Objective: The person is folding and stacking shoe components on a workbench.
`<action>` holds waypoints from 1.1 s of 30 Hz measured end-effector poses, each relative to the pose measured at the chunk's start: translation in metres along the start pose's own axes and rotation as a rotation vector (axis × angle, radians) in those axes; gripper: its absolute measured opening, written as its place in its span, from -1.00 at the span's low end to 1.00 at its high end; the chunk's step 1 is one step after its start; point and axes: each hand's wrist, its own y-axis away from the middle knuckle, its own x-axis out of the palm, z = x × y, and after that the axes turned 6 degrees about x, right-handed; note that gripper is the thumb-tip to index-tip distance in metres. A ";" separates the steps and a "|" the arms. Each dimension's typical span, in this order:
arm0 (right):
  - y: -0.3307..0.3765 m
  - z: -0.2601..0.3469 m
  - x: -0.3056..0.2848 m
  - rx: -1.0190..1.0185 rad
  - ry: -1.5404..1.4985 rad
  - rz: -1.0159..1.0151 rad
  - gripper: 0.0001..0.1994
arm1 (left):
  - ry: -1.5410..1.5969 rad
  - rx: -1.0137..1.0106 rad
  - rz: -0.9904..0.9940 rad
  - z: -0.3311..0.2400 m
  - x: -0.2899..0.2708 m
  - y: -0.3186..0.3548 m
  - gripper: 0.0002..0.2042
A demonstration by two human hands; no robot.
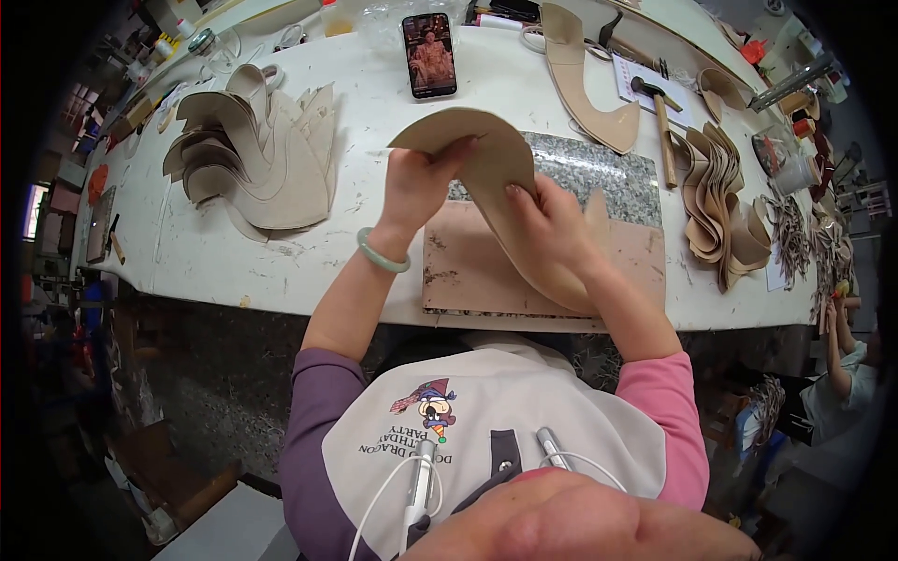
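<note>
A curved tan leather piece (496, 159) is raised above the work surface, held between both hands. Its upper end bends over to the left, and the long lower part runs down toward my right forearm. My left hand (423, 182) is closed on the upper end, thumb on the near face. Farther right, my right hand (552, 220) pinches the strip's edge, thumb on top. Beneath lie a pinkish-brown board (458, 276) and a grey speckled stone slab (627, 178). A pale pointed tip (596, 210) shows beside my right wrist; I cannot tell if it belongs to the same piece.
Stacked curved leather pieces (281, 178) lie at the left, with another wavy stack (708, 201) at the right. A phone (429, 56) stands at the back. A hammer (664, 140) and one loose leather piece (580, 89) lie back right. Another person (842, 374) is at far right.
</note>
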 end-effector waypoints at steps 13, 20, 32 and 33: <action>-0.290 -0.123 -0.198 0.030 0.635 -0.473 -0.31 | -1.406 0.050 0.137 0.041 -0.175 0.026 -0.16; -0.183 -0.133 -0.206 0.130 0.585 -0.375 -0.33 | -1.221 0.126 -0.009 0.056 -0.216 0.069 -0.29; 0.038 -0.208 -0.388 0.364 0.533 -1.117 -0.71 | -0.732 0.113 -0.279 0.072 -0.292 0.077 -0.68; 0.052 -0.205 -0.400 0.387 0.526 -1.124 -0.73 | -0.675 0.161 -0.269 0.073 -0.301 0.065 -0.70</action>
